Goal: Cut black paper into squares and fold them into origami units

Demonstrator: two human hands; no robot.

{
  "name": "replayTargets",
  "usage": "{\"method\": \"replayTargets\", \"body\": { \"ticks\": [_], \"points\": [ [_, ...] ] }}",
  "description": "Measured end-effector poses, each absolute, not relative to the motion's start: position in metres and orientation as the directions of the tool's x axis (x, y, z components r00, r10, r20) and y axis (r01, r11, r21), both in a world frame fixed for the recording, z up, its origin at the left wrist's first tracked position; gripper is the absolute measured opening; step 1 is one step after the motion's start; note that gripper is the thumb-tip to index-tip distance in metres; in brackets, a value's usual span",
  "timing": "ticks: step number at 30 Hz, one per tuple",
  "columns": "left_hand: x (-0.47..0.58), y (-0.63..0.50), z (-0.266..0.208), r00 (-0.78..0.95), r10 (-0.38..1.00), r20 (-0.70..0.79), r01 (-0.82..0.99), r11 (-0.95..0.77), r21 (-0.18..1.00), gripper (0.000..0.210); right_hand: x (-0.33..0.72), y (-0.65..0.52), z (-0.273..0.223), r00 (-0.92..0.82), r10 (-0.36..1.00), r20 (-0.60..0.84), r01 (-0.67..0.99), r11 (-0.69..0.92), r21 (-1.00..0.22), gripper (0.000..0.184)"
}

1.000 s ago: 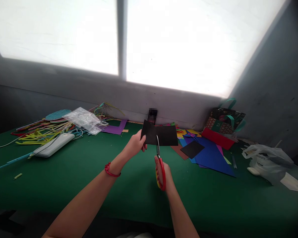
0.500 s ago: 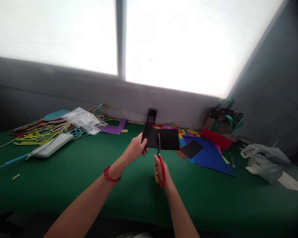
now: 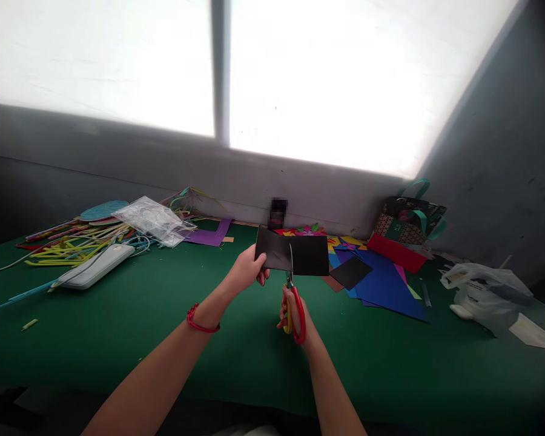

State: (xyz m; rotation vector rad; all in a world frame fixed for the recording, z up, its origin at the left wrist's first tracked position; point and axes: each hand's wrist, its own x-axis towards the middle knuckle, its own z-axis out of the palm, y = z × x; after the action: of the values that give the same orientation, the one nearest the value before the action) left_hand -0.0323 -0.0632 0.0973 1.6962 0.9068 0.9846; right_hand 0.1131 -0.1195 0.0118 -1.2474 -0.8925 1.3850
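Observation:
A sheet of black paper is held up above the green table, its left edge pinched between thumb and fingers of my left hand. My right hand is wrapped round the handles of a pair of scissors, one loop red and the other yellow. The blades point away from me and lie across the paper, with a thin upper blade showing over its middle. The lower blade is hidden behind the sheet. Left of the blade the paper looks slightly greyer and bent.
Coloured paper, including a large blue sheet, a black square and a red piece, lies on the right. A patterned bag and a plastic bag stand beyond. Left are a white glue gun-like device, coloured strips and clear plastic.
My left hand has moved slightly left, and the left part of the paper has flattened out and shows more. The scissor handles have spread a little apart.

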Motion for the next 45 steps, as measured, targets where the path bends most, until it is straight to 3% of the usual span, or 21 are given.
{"method": "replayTargets", "body": {
  "ticks": [12,20,45],
  "points": [
    [-0.029,-0.08,0.098,0.416,0.884,0.212,0.296,-0.352,0.888,0.022,0.112,-0.117,0.016,0.071,0.97,-0.233,-0.222,-0.213,-0.952,0.037],
    [-0.03,-0.084,0.1,0.427,0.878,0.218,0.305,-0.367,0.879,0.023,0.112,-0.119,0.007,0.092,0.988,-0.126,-0.183,-0.108,-0.977,0.039],
    [-0.029,-0.083,0.101,0.425,0.879,0.216,0.277,-0.354,0.894,0.023,0.11,-0.118,0.006,0.114,0.981,-0.158,-0.135,-0.142,-0.981,0.045]
  ]
}}
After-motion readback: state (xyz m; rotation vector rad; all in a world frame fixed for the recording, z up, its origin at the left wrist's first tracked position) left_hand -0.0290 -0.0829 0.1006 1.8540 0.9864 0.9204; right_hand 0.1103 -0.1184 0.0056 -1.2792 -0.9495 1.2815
